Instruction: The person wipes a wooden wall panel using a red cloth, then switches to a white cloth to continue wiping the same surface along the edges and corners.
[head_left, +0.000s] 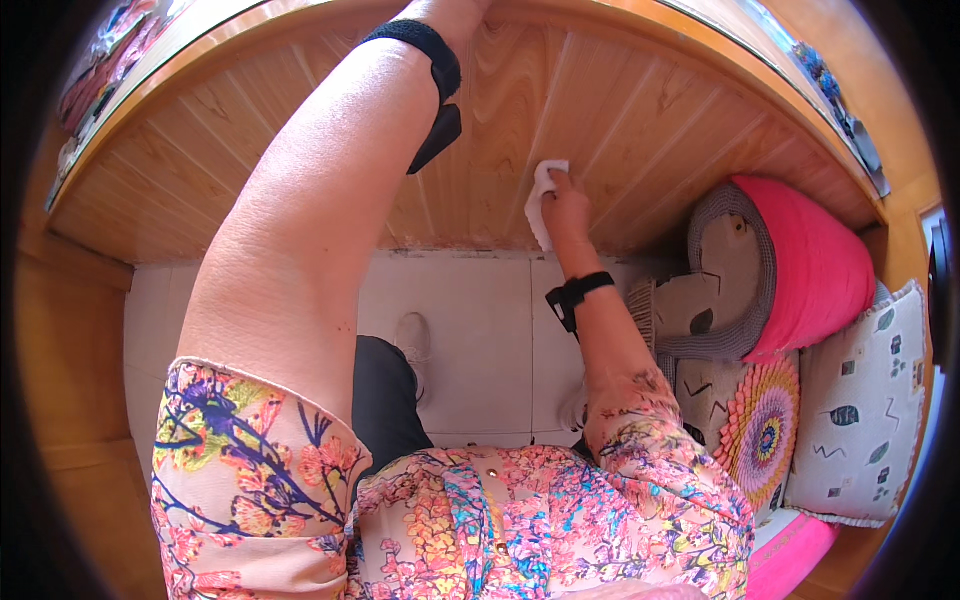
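Note:
A folded white cloth (538, 206) is gripped in my right hand (568, 210), pressed to the lower part of a wood-plank panel (510, 112). That panel has pale seams between its boards and a darker grain in places. My left forearm (300, 195) stretches up across the panel to its top rim. Beyond the wrist, the left hand is out of view past the picture's upper edge. Black straps with small dark devices, a left one (420, 45) and a right one (577, 292), circle both wrists.
At the right, a rolled grey and pink mat (817, 262) leans by a patterned cushion (862, 420) and a round multicoloured pad (761, 435). White floor tiles (480, 322) meet the panel's stained foot. Wooden furniture (75, 345) stands at the left. Cloth items (112, 67) lie above the rim.

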